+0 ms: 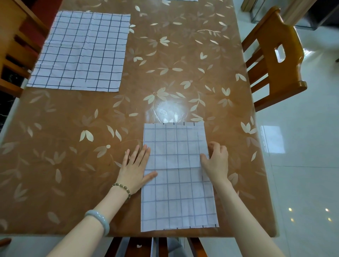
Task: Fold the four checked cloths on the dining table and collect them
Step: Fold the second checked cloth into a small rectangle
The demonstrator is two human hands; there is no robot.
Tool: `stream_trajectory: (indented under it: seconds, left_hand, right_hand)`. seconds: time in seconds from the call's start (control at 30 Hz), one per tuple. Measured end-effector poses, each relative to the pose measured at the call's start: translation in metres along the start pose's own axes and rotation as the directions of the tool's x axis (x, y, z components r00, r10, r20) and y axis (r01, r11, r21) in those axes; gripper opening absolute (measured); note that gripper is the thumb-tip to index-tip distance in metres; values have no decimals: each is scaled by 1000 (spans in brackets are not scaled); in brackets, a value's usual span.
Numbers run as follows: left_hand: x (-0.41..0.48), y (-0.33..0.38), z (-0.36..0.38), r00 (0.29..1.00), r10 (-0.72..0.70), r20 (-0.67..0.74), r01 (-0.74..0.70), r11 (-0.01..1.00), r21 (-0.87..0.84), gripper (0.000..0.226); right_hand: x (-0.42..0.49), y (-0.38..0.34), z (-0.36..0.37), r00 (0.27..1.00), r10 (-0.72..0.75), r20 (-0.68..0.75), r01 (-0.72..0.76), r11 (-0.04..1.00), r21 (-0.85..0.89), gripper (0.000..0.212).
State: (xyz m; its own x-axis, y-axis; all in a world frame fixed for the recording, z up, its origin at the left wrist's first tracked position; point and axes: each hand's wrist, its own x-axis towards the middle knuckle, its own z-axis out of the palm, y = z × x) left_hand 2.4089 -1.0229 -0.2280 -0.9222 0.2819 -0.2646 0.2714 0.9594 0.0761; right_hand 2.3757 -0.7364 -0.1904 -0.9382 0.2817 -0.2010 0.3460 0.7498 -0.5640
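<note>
A white checked cloth [177,192], folded into a long narrow strip, lies near the table's front edge. My left hand [136,169] lies flat with straight fingers at the strip's left edge, thumb on the cloth. My right hand [216,161] sits at the strip's right edge, fingers curled, thumb on top of the cloth; it seems to pinch that edge. A second checked cloth [82,51] lies spread flat at the far left of the table. The corner of a third cloth [185,0] shows at the far edge.
The brown table [91,137] has a glossy leaf-patterned cover. A wooden chair [273,58] stands at the right side, another chair [12,51] at the left, and a chair back [161,246] just below the front edge. White tiled floor lies to the right.
</note>
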Motion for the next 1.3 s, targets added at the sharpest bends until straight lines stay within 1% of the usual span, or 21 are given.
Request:
stream_trajectory:
  seconds: [0.07,0.13,0.2,0.27,0.33,0.43,0.5,0.6,0.67,0.77,0.83,0.9,0.93,1.03,1.1,1.17,1.23,1.27,1.3]
  left_hand:
    - [0,1,0,1000,-3,0,3,1000,-3,85]
    - [-1,1,0,1000,-7,-2,7,1000,-2,85]
    - [-1,1,-1,1000,-8,0,8,1000,5,84]
    - [-1,0,-1,1000,-5,5,5,1000,12,85]
    - [-1,0,0,1000,-3,6,3,1000,18,86]
    - [0,1,0,1000,-6,11,6,1000,28,87]
    - [0,2,0,1000,-15,15,15,999,34,88]
    - [-1,4,-1,1000,-25,8,25,999,31,89]
    - [0,5,-1,1000,-26,5,25,999,29,90]
    - [0,4,-1,1000,-20,11,20,999,27,90]
    - [0,3,0,1000,-15,16,15,1000,25,90]
    - [-1,3,1,1000,-10,16,10,1000,26,89]
    - [-1,2,2,1000,-10,17,10,1000,22,89]
    - [0,1,-2,1000,-4,14,4,1000,5,91]
    - [3,1,-11,999,-9,-33,8,1000,-28,94]
    - [12,5,-21,988,-62,-140,48,993,-106,88]
    - [31,14,-30,968,-104,-228,64,982,-177,76]
    - [42,19,-34,964,-101,-245,57,982,-179,72]
    - [52,23,-37,970,-86,-226,51,986,-157,70]
  right_hand:
    - [-4,2,3,996,-86,-17,84,992,-98,37]
    - [-7,4,6,987,-149,51,157,967,-201,33]
    - [-10,8,11,980,-168,107,191,943,-271,35]
    - [-11,6,14,980,-180,86,197,940,-278,38]
    - [-14,-5,18,969,-235,68,245,926,-286,39]
    - [-16,-34,33,915,-390,109,404,865,-298,44]
    - [-14,-54,49,870,-464,167,493,830,-260,47]
    - [-1,-76,72,801,-528,283,595,759,-265,49]
    - [10,-80,83,768,-522,371,631,716,-299,51]
    - [28,-69,85,757,-512,405,648,665,-371,54]
    - [42,-54,73,796,-473,377,602,685,-410,58]
    - [56,-35,54,855,-400,330,514,735,-443,60]
    - [61,-25,44,878,-373,300,476,741,-473,62]
    - [73,-4,23,911,-309,273,411,735,-540,66]
    - [71,-7,19,929,-285,237,369,764,-529,67]
    - [57,-21,22,923,-345,167,381,780,-496,65]
    - [32,-38,32,884,-444,145,460,772,-438,60]
    - [20,-45,40,861,-483,161,503,763,-407,58]
    - [9,-50,49,842,-505,188,537,756,-375,56]
